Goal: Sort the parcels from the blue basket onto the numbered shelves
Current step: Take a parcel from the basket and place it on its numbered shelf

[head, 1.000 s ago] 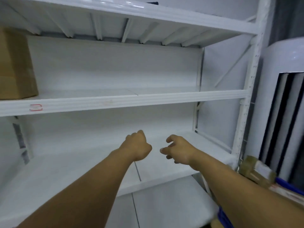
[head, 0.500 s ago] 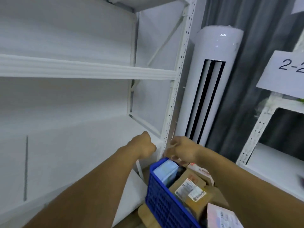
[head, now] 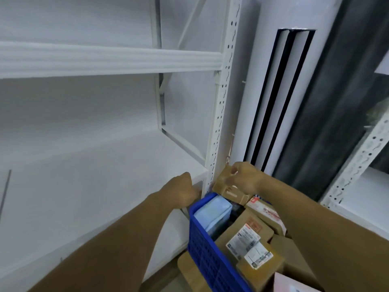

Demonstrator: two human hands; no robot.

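Observation:
The blue basket (head: pixel 205 247) sits at the lower right, full of parcels. Among them are a light blue packet (head: pixel 212 213) and a brown carton with white labels (head: pixel 247 242). At the basket's far end a small brown cardboard box (head: pixel 228 187) is tilted up, and my right hand (head: pixel 245 178) grips its top edge with curled fingers. My left hand (head: pixel 185 191) is a fist with its back to me, beside the basket's far left corner and the shelf's edge. I see nothing in it. The white shelves (head: pixel 109 60) on the left are bare.
The white perforated upright (head: pixel 221 114) of the rack stands just behind both hands. A tall white air-conditioner (head: pixel 280 91) and a dark curtain (head: pixel 341 102) are behind the basket. A second white rack (head: pixel 357 161) stands at the right. Flat cardboard (head: pixel 189 270) lies under the basket.
My view swung right and down from the bare shelves to the basket. My right hand reached the small brown box and took hold of it; my left hand stayed a fist near the basket.

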